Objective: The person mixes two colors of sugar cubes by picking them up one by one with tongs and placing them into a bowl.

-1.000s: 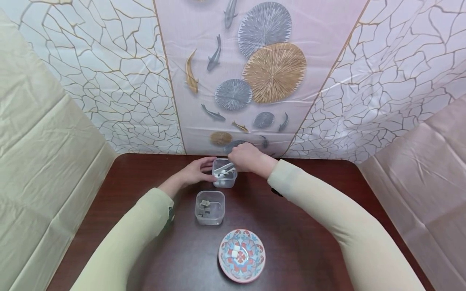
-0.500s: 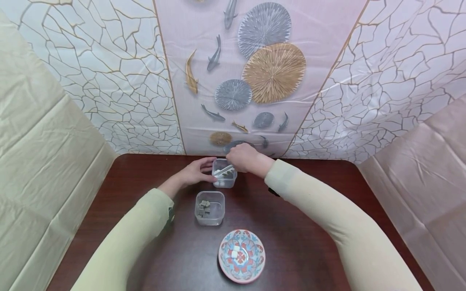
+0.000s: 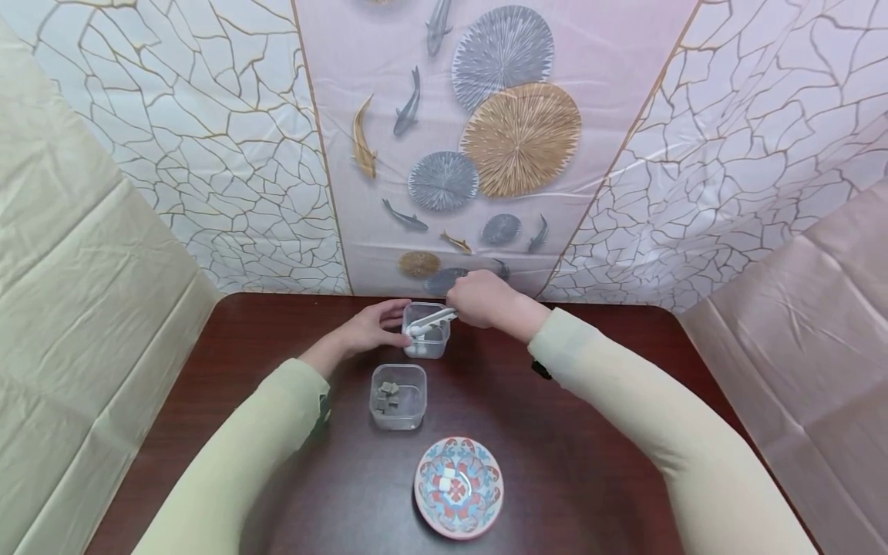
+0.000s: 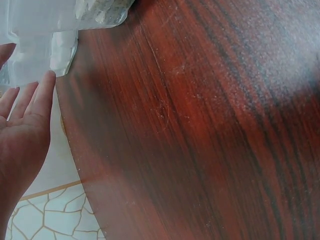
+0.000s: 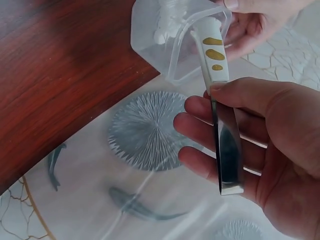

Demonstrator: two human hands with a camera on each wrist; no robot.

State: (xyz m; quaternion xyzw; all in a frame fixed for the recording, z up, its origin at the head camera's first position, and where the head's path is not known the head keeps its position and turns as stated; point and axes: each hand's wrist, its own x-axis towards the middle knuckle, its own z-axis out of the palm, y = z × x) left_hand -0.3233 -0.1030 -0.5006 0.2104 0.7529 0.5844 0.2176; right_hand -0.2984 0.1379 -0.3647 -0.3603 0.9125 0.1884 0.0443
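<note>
My right hand [image 3: 486, 302] [image 5: 260, 150] grips white-tipped metal tongs [image 3: 432, 319] [image 5: 222, 125]. Their tips reach into a small clear container [image 3: 426, 343] [image 5: 170, 40] holding white pieces at the table's far edge. I cannot tell whether the tips pinch a piece. My left hand [image 3: 371, 327] [image 4: 22, 125] holds that container [image 4: 42, 50] by its left side, thumb and fingers on either side of it. A second clear container [image 3: 398, 397] with grey-brown cubes sits just in front. Nearest me, a patterned bowl [image 3: 479, 505] holds two white cubes.
The dark wooden table [image 3: 590, 432] [image 4: 200, 125] ends at a patterned backdrop [image 3: 486, 139] right behind the far container. Cloth screens stand at the left [image 3: 83, 270] and right [image 3: 819, 308].
My right hand has shifted a little to the right and the tongs have risen higher over the container. The left hand has stayed on the container.
</note>
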